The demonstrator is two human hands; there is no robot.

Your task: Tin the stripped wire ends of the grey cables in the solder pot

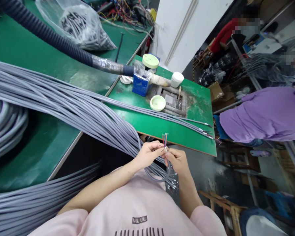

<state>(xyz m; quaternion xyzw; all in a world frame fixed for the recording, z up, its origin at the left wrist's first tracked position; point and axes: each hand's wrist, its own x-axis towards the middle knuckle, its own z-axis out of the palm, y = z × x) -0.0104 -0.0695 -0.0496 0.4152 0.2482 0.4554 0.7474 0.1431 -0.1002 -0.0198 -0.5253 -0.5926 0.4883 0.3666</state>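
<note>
In front of my chest, my left hand (151, 153) and my right hand (177, 160) meet at the end of one grey cable (159, 180). Thin coloured wires (165, 139), some red and blue, fan upward out of its stripped end. My left thumb and fingers pinch at the base of these wires. Just below, my right fingers close round the grey jacket, and the cable curves down in a loop under both hands. A thick bundle of grey cables (95, 114) runs in from the left, its lower ends hanging beneath my hands.
On the green table (199, 141) stand a solder pot (170, 98), a pale green tub (157, 103), a white tub (177, 79) and a blue fume box (140, 84) with a black hose (64, 42). Several cables (186, 124) lie across it. A person in a purple top (260, 114) is at the right.
</note>
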